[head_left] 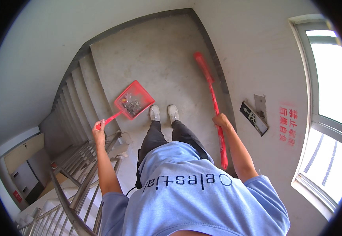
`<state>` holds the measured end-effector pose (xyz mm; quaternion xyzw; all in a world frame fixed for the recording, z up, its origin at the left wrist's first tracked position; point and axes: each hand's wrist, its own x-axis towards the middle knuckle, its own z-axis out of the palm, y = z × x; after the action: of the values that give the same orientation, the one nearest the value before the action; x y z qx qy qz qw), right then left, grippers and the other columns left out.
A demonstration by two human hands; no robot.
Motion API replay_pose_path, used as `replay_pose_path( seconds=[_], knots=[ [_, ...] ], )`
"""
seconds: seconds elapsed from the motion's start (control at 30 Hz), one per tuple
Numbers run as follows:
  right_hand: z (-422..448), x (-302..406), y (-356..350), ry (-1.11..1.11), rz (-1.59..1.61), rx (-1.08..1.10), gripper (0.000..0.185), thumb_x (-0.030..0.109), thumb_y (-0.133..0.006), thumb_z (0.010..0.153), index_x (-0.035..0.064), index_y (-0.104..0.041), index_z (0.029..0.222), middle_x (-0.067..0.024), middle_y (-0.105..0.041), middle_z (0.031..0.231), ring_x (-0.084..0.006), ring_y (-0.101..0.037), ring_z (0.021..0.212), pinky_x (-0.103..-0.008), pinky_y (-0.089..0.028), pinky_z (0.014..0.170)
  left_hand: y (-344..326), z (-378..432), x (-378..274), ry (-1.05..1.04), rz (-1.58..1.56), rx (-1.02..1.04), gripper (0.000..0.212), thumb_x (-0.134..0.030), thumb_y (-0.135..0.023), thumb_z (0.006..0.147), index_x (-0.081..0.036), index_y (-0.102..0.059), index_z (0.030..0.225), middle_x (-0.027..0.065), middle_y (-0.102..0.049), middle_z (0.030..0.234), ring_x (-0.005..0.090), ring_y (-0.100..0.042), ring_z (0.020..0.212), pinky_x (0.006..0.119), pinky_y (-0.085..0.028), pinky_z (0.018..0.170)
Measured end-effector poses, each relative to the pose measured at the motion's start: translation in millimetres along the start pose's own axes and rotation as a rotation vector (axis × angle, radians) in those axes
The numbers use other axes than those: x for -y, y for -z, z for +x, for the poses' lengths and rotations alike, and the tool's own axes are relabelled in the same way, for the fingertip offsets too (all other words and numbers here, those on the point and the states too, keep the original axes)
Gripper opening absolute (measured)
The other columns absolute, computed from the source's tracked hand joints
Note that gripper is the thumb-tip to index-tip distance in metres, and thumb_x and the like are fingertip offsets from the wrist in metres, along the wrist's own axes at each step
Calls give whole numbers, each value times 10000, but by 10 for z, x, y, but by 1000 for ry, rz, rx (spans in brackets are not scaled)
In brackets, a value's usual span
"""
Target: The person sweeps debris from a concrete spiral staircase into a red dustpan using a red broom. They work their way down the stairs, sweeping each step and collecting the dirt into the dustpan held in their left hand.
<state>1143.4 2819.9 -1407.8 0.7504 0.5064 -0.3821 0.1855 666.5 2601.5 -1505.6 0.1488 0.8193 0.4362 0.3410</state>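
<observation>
My left hand grips the end of the handle of a red plastic dustpan. Grey debris and some clear wrapper lie in the pan, which is just left of my shoes. On the other side, my right hand is closed around the red handle of a broom. The broom's far end is a blurred red head near the wall at the right; its other end points back beside my hip. Whether the broom head or the pan touches the floor, I cannot tell.
I stand on a concrete landing. Stairs descend at the left, beside a metal railing. On the right wall, an exit sign hangs tilted near red writing, with a window beyond. A wall board is at the lower left.
</observation>
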Motion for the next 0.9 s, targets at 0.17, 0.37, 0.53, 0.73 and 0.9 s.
replay_pose_path(
  seconds=[0.17, 0.37, 0.53, 0.73, 0.9],
  knots=[
    [-545, -31, -525, 46, 124, 343, 180, 148, -498, 639, -27, -508, 594, -92, -512, 499, -164, -501, 414, -296, -404, 386, -56, 113, -78, -67, 4, 26, 220, -210, -558, 731, 5, -552, 776, 47, -561, 787, 102, -487, 724, 225, -375, 694],
    [-1108, 88, -494, 262, 302, 481, 266, 157, -490, 653, -51, -498, 818, -92, -535, 678, -158, -499, 637, -287, -392, 603, 10, 229, -121, -22, 51, 23, 219, -215, -561, 730, 2, -557, 764, 35, -551, 756, 89, -471, 702, 223, -371, 671],
    [-1257, 406, -299, 405, 106, 350, 276, 145, -483, 636, -48, -499, 832, -136, -540, 695, -181, -508, 668, -299, -389, 629, 75, 185, 20, -20, 13, -42, 220, -222, -564, 729, -2, -552, 736, 11, -511, 678, 80, -438, 648, 221, -364, 618],
    [-1113, 640, -213, 387, 168, 125, 215, 135, -494, 627, -37, -479, 755, -110, -510, 602, -171, -508, 552, -287, -399, 518, 12, 158, 89, -33, 8, -104, 256, -256, -567, 721, 0, -548, 711, 34, -526, 654, 90, -439, 617, 235, -369, 594],
    [-888, 849, 15, 338, 249, 68, 132, 103, -485, 637, -9, -440, 689, -70, -461, 498, -119, -459, 397, -238, -368, 358, -11, 192, 132, -87, -11, -204, 287, -282, -563, 717, 3, -547, 677, 37, -510, 577, 107, -441, 540, 252, -370, 515]
  ],
)
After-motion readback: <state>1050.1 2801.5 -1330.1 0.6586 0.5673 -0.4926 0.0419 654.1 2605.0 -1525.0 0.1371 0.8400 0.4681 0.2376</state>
